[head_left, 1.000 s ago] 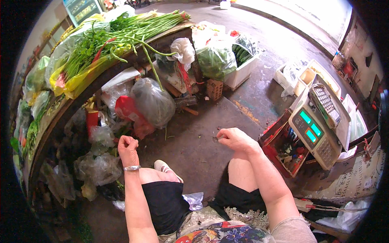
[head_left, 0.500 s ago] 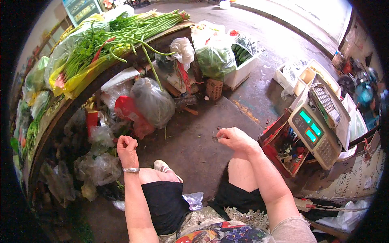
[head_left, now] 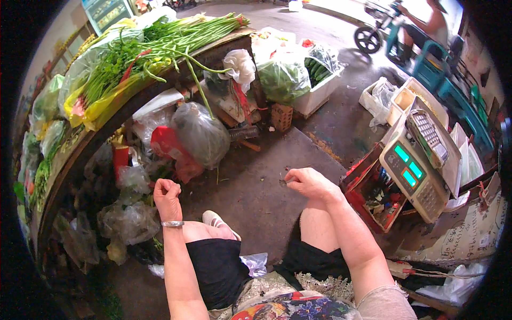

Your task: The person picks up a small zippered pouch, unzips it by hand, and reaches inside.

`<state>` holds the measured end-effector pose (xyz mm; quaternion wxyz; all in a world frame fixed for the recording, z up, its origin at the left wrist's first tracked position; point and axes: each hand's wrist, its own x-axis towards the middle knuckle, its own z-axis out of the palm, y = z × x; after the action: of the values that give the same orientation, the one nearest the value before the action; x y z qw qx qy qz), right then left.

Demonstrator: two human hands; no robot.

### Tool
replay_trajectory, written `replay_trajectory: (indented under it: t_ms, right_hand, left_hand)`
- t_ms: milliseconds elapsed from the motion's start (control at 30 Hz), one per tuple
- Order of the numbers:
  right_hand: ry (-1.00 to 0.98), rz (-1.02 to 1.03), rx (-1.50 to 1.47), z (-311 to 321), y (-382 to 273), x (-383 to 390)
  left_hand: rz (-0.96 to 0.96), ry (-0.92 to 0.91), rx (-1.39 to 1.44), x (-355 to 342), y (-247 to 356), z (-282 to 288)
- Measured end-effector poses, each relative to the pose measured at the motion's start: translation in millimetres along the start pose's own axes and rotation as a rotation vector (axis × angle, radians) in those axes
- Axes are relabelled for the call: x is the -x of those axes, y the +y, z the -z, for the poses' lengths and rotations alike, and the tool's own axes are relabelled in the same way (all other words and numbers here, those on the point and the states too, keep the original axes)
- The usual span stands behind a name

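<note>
My left hand (head_left: 167, 194) is curled in a loose pinch above my left leg, beside crumpled clear plastic bags (head_left: 125, 226), with nothing visible in it. My right hand (head_left: 308, 183) hangs above my right knee with its fingers bent together; whether they hold something small is too unclear to tell. It is nearest a red-edged box (head_left: 376, 218) of small odds and ends, under a scale (head_left: 405, 165) with lit green displays. A grey bag (head_left: 201, 136) and a red bag (head_left: 165, 146) lie beyond my left hand.
A curved counter (head_left: 50, 210) holds long beans (head_left: 202, 32) and leafy bundles. A crate of cucumbers (head_left: 314, 98), a brick (head_left: 281, 117) and white containers (head_left: 418, 96) stand on the floor (head_left: 250, 186). A person (head_left: 429, 29) rides a teal scooter (head_left: 437, 74) at the back right.
The person on the teal scooter has come into view from the right, moving leftward along the back. My hands have stayed almost still.
</note>
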<state>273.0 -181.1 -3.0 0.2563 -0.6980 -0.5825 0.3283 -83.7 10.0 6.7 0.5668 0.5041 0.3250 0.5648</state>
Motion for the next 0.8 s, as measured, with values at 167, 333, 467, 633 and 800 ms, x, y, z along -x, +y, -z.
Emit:
replay_trajectory:
  t_ms: [167, 333, 467, 633, 800]
  right_hand:
    - [-0.012, -0.027, 0.012, 5.2, -9.5, 2.7]
    - [-0.019, -0.044, 0.005, 4.8, -8.1, 2.6]
    - [-0.019, -0.036, 0.007, 2.7, -4.6, 1.2]
    - [-0.017, -0.038, 0.006, 2.3, -4.2, 1.0]
    - [-0.014, -0.017, 0.020, 1.4, -2.5, 0.0]
  left_hand:
    - [0.009, 0.017, -0.012, 0.2, -0.2, -0.2]
    - [0.004, 0.005, -0.006, -0.5, -0.9, 0.4]
    - [0.010, 0.014, -0.014, -0.1, -0.3, -0.5]
    - [0.016, 0.007, -0.002, 0.0, 0.3, -0.7]
    - [0.013, -0.012, 0.009, -0.1, -0.5, 0.8]
